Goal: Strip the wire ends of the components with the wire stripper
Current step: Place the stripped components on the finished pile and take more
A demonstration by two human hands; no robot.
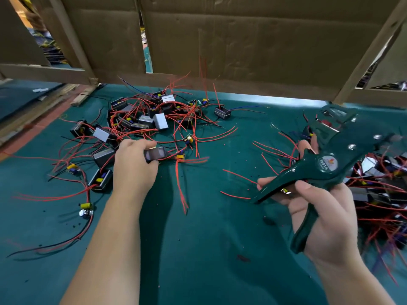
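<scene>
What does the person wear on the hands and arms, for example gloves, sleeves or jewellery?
Nothing that shows. The left hand and the right hand have no gloves or rings in view. The left forearm and the right forearm are bare to the picture's edge: no sleeve, watch or bracelet.

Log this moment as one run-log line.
left hand: grips small dark boxed component | right hand: holds dark green wire stripper | surface: teal mat

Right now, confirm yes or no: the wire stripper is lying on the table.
No, the right hand grips the wire stripper by its handles, above the table.
</scene>
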